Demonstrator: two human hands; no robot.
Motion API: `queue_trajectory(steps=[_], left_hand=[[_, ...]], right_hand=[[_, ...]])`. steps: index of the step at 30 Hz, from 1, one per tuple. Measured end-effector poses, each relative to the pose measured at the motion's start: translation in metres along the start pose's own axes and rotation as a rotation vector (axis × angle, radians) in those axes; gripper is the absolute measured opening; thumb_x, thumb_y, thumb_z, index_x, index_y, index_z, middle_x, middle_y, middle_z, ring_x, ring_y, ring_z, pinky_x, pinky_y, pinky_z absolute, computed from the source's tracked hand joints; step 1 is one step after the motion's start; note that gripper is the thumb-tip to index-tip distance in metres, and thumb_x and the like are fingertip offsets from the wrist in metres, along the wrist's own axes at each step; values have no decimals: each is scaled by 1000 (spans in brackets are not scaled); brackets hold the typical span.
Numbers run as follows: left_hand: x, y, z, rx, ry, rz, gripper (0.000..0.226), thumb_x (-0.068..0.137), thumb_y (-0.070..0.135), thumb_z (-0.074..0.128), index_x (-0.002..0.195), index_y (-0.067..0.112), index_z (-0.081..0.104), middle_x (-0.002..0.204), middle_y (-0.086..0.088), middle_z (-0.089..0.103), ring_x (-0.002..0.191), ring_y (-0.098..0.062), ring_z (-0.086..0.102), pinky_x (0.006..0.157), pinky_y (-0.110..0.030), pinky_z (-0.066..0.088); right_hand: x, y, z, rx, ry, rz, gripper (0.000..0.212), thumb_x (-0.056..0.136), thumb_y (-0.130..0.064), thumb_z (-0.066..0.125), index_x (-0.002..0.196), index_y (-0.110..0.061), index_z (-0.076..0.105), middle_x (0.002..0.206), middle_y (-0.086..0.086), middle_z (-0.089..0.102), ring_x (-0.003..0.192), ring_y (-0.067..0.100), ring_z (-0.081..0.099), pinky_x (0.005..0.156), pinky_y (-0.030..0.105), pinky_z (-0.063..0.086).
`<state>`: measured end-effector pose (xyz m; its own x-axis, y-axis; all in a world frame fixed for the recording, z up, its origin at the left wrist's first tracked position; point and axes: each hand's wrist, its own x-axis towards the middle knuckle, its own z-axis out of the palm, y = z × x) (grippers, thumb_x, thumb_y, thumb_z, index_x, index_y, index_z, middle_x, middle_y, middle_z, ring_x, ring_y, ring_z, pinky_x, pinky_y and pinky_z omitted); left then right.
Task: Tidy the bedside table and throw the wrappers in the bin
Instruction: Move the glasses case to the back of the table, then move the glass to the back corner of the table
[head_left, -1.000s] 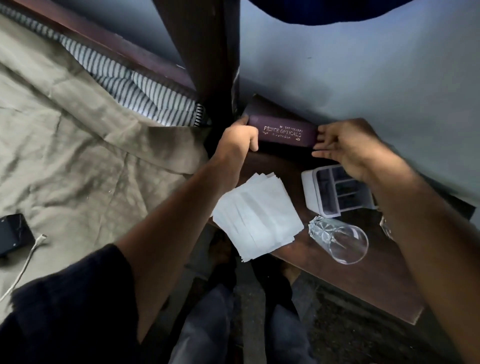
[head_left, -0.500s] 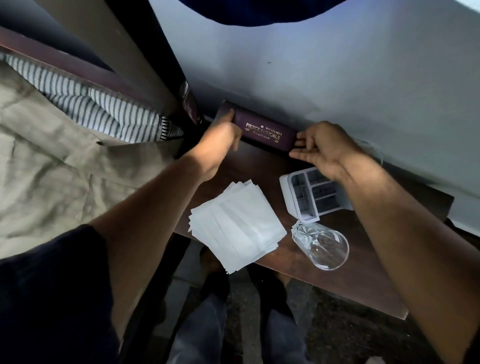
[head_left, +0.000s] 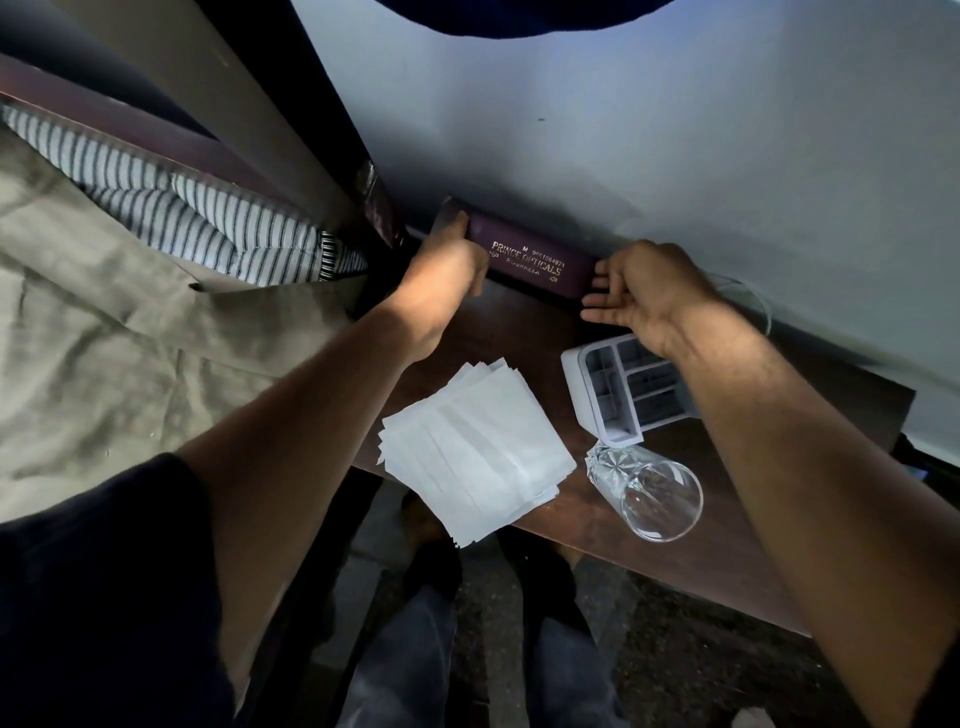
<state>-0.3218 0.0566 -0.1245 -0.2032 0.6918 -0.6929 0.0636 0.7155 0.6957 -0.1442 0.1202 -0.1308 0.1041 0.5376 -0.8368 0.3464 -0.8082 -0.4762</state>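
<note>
One stack of white paper napkins (head_left: 475, 452), fanned slightly and square in outline, lies at the near edge of the dark wooden bedside table (head_left: 727, 545), one corner overhanging that edge; the sheet count cannot be told. At 3 o'clock from the stack stands one clear glass tumbler (head_left: 647, 491) with a cut pattern on its base. Just beyond the tumbler, at 12 o'clock from it, sits one white plastic organiser tray (head_left: 610, 387) with several compartments, partly hidden by the right forearm. At the far edge of the table, against the pale wall (head_left: 675, 156), lies one spectacle case (head_left: 530, 257): long, dark maroon, with gold lettering reading "PRINCE OPTICALS". The left hand (head_left: 441, 273) grips the case at its 9 o'clock end, thumb over the top and fingers curled round it. The right hand (head_left: 639, 291) rests at the 3 o'clock end, fingers straight and touching the end face, not curled round it. At 9 o'clock from the table lie one olive bedsheet (head_left: 104, 338) and one striped pillow (head_left: 208, 218).
</note>
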Motion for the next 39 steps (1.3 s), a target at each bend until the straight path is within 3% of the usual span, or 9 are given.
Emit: queue_trajectory(steps=[3, 5, 9, 13, 15, 17, 26, 34, 39], left_hand=[[-4, 0, 0, -60, 20, -2, 95, 62, 4, 49, 154, 21, 34, 111, 21, 49, 92, 1, 45, 58, 2, 35], [-8, 3, -1, -73, 40, -12, 103, 59, 8, 49, 158, 23, 26, 104, 19, 53, 83, 5, 45, 56, 3, 34], [-24, -2, 1, -111, 45, -6, 102, 52, 7, 48, 153, 23, 41, 111, 17, 58, 72, 12, 48, 58, 2, 37], [-60, -11, 13, -109, -33, -34, 90, 64, 3, 46, 149, 30, 47, 67, 11, 57, 49, 10, 51, 56, -4, 44], [-79, -12, 23, -145, -124, -7, 95, 63, 3, 45, 152, 35, 40, 111, 6, 70, 98, 11, 61, 100, -21, 50], [-99, -9, 32, -149, -182, 36, 96, 62, 7, 45, 154, 35, 35, 143, 21, 50, 133, 7, 43, 120, -32, 30], [-144, -2, 82, -244, -287, 108, 85, 73, 0, 48, 153, 26, 39, 138, 29, 54, 119, 20, 53, 88, -5, 44], [-157, 15, 115, -236, -307, 134, 82, 71, 9, 51, 151, 27, 41, 152, 22, 47, 132, 13, 46, 104, -17, 36], [-157, 17, 124, -185, -318, 148, 82, 72, 11, 52, 152, 25, 40, 149, 23, 49, 123, 17, 51, 93, -10, 44]], right_hand=[[4, -1, -5, -26, 104, -61, 32, 83, 6, 41, 107, 5, 62, 105, 16, 63, 87, 28, 67, 65, 36, 62], [3, -6, -13, 30, 212, -154, 32, 89, -1, 48, 116, 3, 64, 91, 10, 65, 74, 20, 68, 58, 29, 59], [-31, -7, -33, 121, 287, -325, 31, 88, 7, 46, 87, -11, 72, 77, 5, 68, 61, 15, 65, 62, 29, 60], [-80, 20, -48, 185, 222, -416, 41, 83, 16, 40, 85, -9, 72, 77, 8, 69, 64, 18, 63, 56, 26, 54], [-101, 37, -55, 161, 202, -420, 43, 83, 16, 40, 88, -10, 73, 78, 7, 72, 66, 16, 66, 58, 26, 55], [-123, 54, -67, 130, 186, -437, 43, 84, 16, 42, 90, -11, 75, 78, 5, 75, 68, 17, 68, 61, 28, 56], [-174, 113, -138, 174, 285, -446, 42, 85, 18, 48, 94, -10, 77, 81, 9, 77, 68, 16, 72, 60, 25, 58], [-173, 132, -167, 206, 326, -423, 42, 87, 16, 49, 91, -17, 75, 82, 10, 76, 67, 15, 71, 62, 26, 59], [-173, 138, -179, 217, 328, -435, 41, 88, 15, 51, 91, -18, 75, 80, 9, 77, 67, 13, 70, 61, 24, 59]])
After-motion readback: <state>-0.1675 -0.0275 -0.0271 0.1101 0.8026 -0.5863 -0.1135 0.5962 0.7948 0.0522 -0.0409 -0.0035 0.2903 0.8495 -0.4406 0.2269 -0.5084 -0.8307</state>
